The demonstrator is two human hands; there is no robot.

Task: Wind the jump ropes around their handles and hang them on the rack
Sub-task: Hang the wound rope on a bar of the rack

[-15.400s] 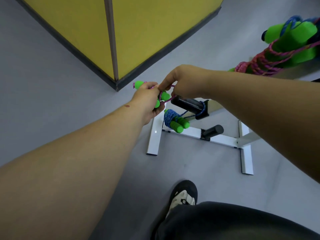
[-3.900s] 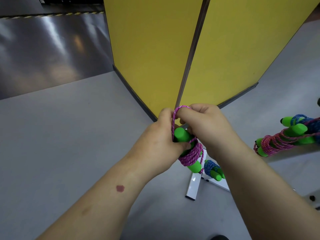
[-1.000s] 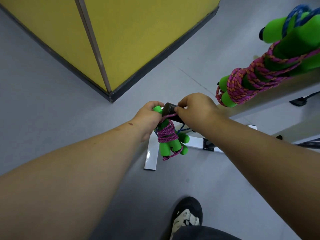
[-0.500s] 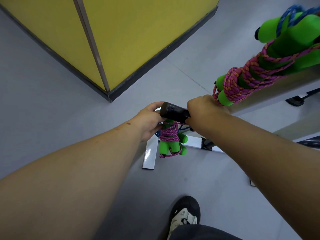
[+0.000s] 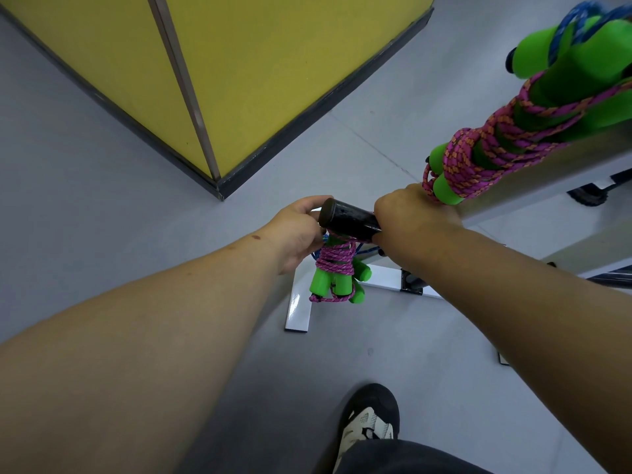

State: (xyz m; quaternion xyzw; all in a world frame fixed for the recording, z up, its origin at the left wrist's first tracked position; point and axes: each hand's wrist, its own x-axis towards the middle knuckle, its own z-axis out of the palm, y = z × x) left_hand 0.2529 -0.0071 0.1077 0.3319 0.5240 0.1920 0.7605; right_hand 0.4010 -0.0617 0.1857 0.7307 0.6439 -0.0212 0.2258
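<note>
Fingers of the left hand [image 5: 297, 230] curl loosely beside the tip of the black rack peg [image 5: 349, 220], seemingly holding nothing firmly, though the fingertips are hidden. Across the frame, the white rack [image 5: 383, 280] stands on grey floor, a yellow partition [image 5: 239, 73] at 12 o'clock. The right hand [image 5: 408, 222] is curled at the peg's inner end; what it grips cannot be told. A pink jump rope [image 5: 333, 268], wound round green handles, hangs below the peg at 6 o'clock from both hands, long axis near vertical, the left hand nearer. Another wound rope [image 5: 485, 145] sits at 2 o'clock. Judged hung; letting go comes next.
</note>
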